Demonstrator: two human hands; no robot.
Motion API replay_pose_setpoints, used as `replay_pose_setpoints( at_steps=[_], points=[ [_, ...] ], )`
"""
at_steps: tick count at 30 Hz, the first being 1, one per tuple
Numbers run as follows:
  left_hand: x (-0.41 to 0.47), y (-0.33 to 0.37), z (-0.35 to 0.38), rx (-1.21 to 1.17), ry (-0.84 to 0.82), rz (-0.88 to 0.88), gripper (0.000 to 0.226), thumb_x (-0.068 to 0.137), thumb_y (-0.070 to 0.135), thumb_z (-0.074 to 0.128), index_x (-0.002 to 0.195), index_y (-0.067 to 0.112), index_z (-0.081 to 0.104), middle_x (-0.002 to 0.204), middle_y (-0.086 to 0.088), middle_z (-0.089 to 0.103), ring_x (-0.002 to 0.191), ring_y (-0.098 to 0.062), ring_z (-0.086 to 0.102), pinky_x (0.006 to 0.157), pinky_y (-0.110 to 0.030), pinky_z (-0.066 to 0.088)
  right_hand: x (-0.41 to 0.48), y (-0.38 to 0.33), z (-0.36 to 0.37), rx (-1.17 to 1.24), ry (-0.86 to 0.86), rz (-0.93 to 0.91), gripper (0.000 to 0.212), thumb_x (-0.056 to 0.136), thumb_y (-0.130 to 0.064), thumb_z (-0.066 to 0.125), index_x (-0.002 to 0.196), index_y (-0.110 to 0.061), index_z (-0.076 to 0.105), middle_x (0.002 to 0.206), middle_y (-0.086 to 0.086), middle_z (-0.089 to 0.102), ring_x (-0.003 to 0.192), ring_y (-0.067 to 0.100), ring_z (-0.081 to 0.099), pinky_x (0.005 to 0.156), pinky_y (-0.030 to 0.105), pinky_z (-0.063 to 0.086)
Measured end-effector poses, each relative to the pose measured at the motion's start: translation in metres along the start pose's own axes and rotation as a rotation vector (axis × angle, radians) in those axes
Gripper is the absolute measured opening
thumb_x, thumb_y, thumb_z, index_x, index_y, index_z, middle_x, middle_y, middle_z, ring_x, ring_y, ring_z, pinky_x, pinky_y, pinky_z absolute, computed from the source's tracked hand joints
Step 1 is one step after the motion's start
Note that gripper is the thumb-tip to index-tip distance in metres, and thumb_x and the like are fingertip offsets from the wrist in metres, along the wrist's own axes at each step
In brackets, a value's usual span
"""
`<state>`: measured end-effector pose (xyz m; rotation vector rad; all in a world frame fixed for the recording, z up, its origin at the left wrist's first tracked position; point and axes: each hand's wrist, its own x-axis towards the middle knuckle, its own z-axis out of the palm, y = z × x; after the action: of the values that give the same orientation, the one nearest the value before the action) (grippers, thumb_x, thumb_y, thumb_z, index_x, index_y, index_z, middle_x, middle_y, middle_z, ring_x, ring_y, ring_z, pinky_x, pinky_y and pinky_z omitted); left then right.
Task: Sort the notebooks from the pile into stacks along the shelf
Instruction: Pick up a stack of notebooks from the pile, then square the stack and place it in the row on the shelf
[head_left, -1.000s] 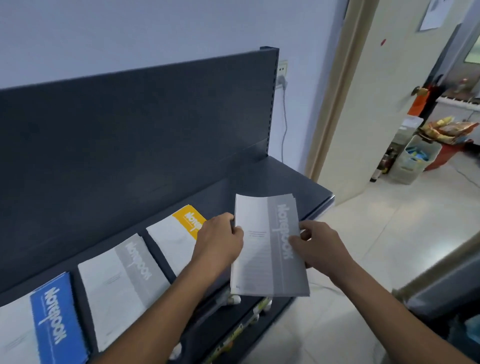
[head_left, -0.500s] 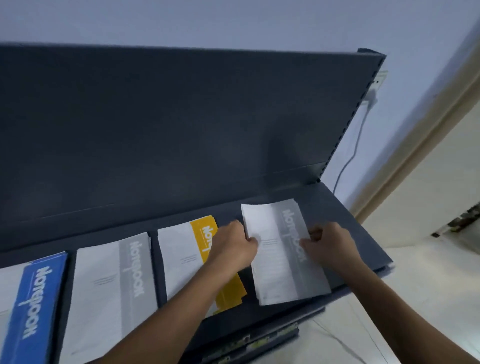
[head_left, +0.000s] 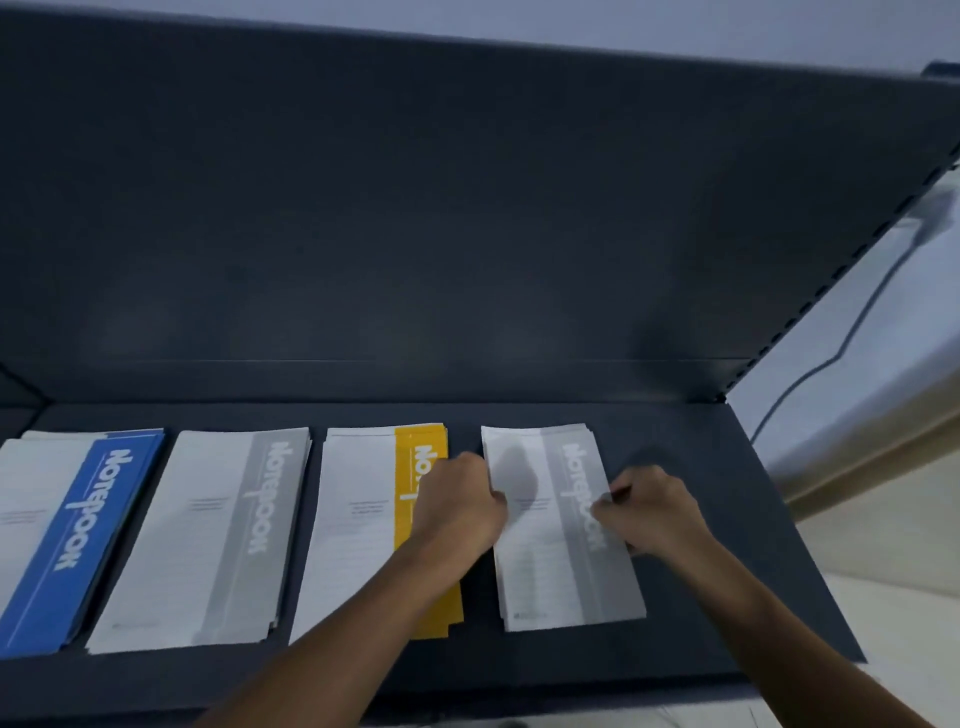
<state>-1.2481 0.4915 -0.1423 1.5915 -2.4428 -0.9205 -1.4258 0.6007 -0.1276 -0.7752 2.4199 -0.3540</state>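
Far left on the shelf (head_left: 727, 519) lies the blue stack (head_left: 78, 535), then a grey stack (head_left: 208, 540), then the yellow stack (head_left: 358, 519), each flat with a strip of bare shelf between them, so the colours stay apart. My left hand (head_left: 457, 509) reaches over the yellow stack, its fingers curled on the left edge of the rightmost grey stack (head_left: 556, 530). My right hand (head_left: 649, 512) pinches that stack's right edge. I judge I hold both sides to square the notebooks up as they settle flat on the shelf. The pile I draw from is out of view. Behind rises the dark back panel (head_left: 467, 234); to the right, a pale wall (head_left: 883, 234) with a dark cable (head_left: 857, 332) running down it.
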Motion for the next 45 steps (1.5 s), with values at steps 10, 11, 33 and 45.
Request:
replay_pose_setpoints(
  at_steps=[10,11,33,45],
  points=[
    [-0.009,0.005,0.009,0.066,0.078,-0.014,0.011,0.093,0.021,0.064,0.095,0.011,0.068,0.095,-0.002,0.070,0.083,-0.017,0.066,0.050,-0.018,0.040,0.017,0.000,-0.011,-0.137,-0.196,-0.088,0.025,0.075,-0.025,0.065,0.059,-0.013,0.051,0.052,0.004,0.064,0.063,0.026,0.075,0.069,0.045,0.065],
    [-0.010,0.006,0.010,0.075,0.094,-0.015,0.011,0.093,0.020,0.064,0.097,0.011,0.068,0.096,-0.002,0.070,0.084,-0.018,0.067,0.051,-0.018,0.040,0.017,-0.001,-0.012,-0.164,-0.192,-0.094,0.025,0.076,-0.028,0.065,0.060,-0.013,0.053,0.054,0.003,0.066,0.062,0.024,0.075,0.069,0.043,0.065],
    [-0.082,-0.105,-0.096,-0.023,0.481,-0.065,0.022,0.095,0.028,0.059,0.115,0.021,0.064,0.103,0.006,0.068,0.083,-0.007,0.063,0.076,-0.027,0.055,-0.052,-0.147,0.045,-0.304,-0.040,-0.804,0.021,0.094,-0.046,0.056,0.110,-0.032,0.058,0.094,-0.011,0.068,0.093,0.019,0.063,0.071,0.031,0.048],
    [-0.172,-0.317,-0.232,-0.017,0.654,-0.221,0.016,0.094,0.031,0.057,0.107,0.022,0.061,0.098,0.011,0.061,0.082,-0.008,0.062,0.076,-0.031,0.053,-0.190,-0.347,0.202,-0.274,-0.171,-1.174,0.018,0.096,-0.044,0.055,0.109,-0.031,0.056,0.088,-0.011,0.068,0.089,0.014,0.065,0.079,0.036,0.055]
  ],
)
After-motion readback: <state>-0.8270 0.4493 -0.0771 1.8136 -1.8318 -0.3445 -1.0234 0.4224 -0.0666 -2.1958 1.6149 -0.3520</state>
